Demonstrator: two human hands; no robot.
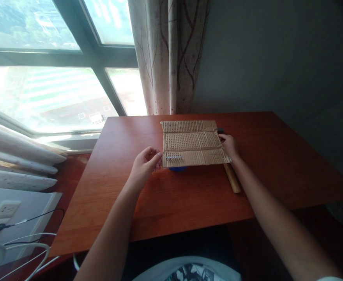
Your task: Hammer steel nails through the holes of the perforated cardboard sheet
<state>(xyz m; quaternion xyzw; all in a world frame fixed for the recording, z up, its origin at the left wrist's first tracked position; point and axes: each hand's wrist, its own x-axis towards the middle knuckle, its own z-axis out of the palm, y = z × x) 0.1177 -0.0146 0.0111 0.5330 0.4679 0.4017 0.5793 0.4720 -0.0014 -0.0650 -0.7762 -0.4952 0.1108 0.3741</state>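
A creased cardboard sheet [195, 141] full of small holes in rows is held a little above the table, tilted slightly. Several small silvery pieces [174, 157], perhaps nails, stand in a row near its lower left corner. My left hand [148, 160] is closed at the left edge, thumb and fingers pinched on the cardboard. On the other side my right hand [229, 145] grips the right edge, its fingers partly behind the sheet. A tool with a wooden handle [232, 178], likely a hammer, lies under the right side, mostly covered. Something blue [177, 169] peeks out below the near edge.
The reddish-brown wooden table [183, 207] stands by a window [57, 93] and a patterned curtain [160, 58]. A grey wall [271, 62] rises behind. At lower left are a wall socket [6, 210] and loose white cables [43, 249].
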